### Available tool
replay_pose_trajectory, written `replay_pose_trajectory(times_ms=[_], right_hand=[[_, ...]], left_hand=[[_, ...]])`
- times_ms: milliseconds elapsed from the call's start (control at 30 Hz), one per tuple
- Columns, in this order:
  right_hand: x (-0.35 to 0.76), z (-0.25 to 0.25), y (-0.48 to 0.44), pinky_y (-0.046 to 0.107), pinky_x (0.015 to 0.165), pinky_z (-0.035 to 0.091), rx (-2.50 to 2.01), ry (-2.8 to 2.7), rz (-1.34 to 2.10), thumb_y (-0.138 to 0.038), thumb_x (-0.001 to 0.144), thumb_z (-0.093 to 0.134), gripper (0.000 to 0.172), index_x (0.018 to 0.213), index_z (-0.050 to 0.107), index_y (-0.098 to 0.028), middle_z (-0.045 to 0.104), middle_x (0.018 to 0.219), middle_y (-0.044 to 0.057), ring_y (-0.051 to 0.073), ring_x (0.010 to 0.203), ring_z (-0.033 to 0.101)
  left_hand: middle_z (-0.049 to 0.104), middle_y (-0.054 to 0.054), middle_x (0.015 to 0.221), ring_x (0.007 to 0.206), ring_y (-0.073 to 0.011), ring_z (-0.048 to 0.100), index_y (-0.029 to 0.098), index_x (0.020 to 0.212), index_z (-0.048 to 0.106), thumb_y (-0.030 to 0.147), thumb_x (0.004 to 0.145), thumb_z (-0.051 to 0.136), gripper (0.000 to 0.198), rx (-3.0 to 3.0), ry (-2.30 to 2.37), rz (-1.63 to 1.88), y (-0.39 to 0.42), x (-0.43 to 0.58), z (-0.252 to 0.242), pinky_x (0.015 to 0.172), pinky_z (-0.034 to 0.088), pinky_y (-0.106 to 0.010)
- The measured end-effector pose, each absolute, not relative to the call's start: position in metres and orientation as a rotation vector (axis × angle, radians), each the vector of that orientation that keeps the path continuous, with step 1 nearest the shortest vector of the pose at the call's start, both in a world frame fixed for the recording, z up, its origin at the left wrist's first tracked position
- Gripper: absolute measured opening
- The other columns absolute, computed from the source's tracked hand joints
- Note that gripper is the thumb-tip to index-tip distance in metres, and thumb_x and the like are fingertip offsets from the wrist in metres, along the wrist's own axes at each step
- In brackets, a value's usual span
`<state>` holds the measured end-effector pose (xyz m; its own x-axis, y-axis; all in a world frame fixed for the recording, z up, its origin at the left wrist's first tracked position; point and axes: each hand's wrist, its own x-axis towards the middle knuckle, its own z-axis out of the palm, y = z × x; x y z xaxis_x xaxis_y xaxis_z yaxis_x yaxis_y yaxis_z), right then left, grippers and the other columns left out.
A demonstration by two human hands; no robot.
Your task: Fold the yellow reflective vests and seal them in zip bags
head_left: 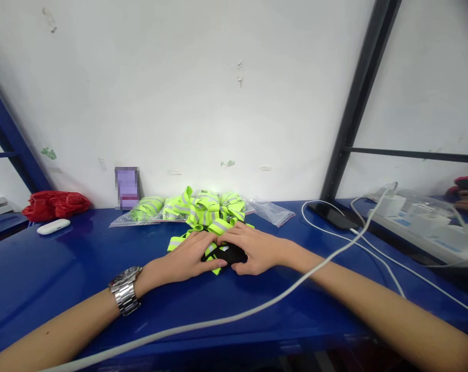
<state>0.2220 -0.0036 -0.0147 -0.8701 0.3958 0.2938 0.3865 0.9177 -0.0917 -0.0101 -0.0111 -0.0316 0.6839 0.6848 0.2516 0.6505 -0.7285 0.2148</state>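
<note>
Both hands meet over a black piece of material [234, 254] lying on the blue tabletop. My left hand [189, 257], with a metal watch [125, 289] on its wrist, has its fingers closed on the left side of the black piece and a neon yellow strap. My right hand [255, 249] curls its fingers and thumb round the right side of the same piece. A small white patch shows on the black. Directly behind the hands is a tangled heap of neon yellow reflective straps [208, 206] with grey stripes. The fingertips are partly hidden.
Clear plastic bags [275, 212] lie by the wall, one under straps. A propped phone [127, 188], red plastic bag [58, 204] and white case [53, 227] are at left. At right are a black phone [332, 215] and plugged chargers [427, 219]. A white cable [234, 316] crosses in front.
</note>
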Motion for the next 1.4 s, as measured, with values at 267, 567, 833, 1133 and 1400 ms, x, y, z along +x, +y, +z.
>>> replay_pose_trajectory(times_ms=[267, 567, 833, 1133, 1400], right_hand=[[0.228, -0.031, 0.005, 0.042, 0.090, 0.045, -0.799, -2.661, -0.040, -0.040, 0.086, 0.058, 0.033, 0.107, 0.058, -0.014, 0.058, 0.108, 0.012, 0.025, 0.099, 0.049], [0.222, -0.032, 0.002, 0.042, 0.090, 0.046, -0.869, -2.652, 0.021, -0.033, 0.073, 0.067, 0.036, 0.103, 0.059, -0.015, 0.059, 0.106, 0.010, 0.026, 0.100, 0.049], [0.221, -0.035, 0.001, 0.042, 0.090, 0.047, -0.689, -2.671, -0.132, -0.031, 0.078, 0.063, 0.032, 0.103, 0.058, -0.012, 0.055, 0.111, 0.014, 0.026, 0.102, 0.049], [0.224, -0.029, 0.000, 0.044, 0.086, 0.048, -0.592, -2.709, -0.199, -0.025, 0.089, 0.052, 0.025, 0.110, 0.054, -0.010, 0.051, 0.117, 0.017, 0.025, 0.103, 0.049], [0.230, -0.027, 0.002, 0.046, 0.092, 0.044, -0.602, -2.643, -0.187, -0.031, 0.080, 0.063, 0.028, 0.103, 0.058, -0.014, 0.052, 0.116, 0.014, 0.027, 0.107, 0.048]], left_hand=[[0.062, -0.008, 0.117, 0.109, -0.0238, 0.056, 0.022, 0.121, 0.052, 0.049, 0.096, 0.044, 0.038, 2.920, 1.041, 0.559, 0.009, -0.010, -0.031, 0.095, 0.040, -0.039], [0.063, -0.012, 0.114, 0.106, -0.0300, 0.056, 0.018, 0.123, 0.051, 0.066, 0.082, 0.053, 0.063, 2.956, 1.201, 0.522, -0.009, -0.002, -0.038, 0.099, 0.036, -0.049], [0.066, -0.012, 0.098, 0.090, -0.0282, 0.061, 0.015, 0.115, 0.057, 0.052, 0.083, 0.057, 0.049, 3.012, 1.181, 0.497, -0.008, -0.001, -0.036, 0.080, 0.048, -0.041], [0.063, -0.013, 0.108, 0.098, -0.0273, 0.061, 0.015, 0.125, 0.049, 0.051, 0.088, 0.055, 0.052, 2.999, 1.053, 0.530, -0.004, -0.009, -0.030, 0.085, 0.048, -0.039], [0.063, -0.013, 0.109, 0.097, -0.0267, 0.061, 0.016, 0.130, 0.046, 0.055, 0.089, 0.051, 0.057, 3.032, 1.019, 0.527, -0.006, -0.008, -0.029, 0.084, 0.049, -0.040]])
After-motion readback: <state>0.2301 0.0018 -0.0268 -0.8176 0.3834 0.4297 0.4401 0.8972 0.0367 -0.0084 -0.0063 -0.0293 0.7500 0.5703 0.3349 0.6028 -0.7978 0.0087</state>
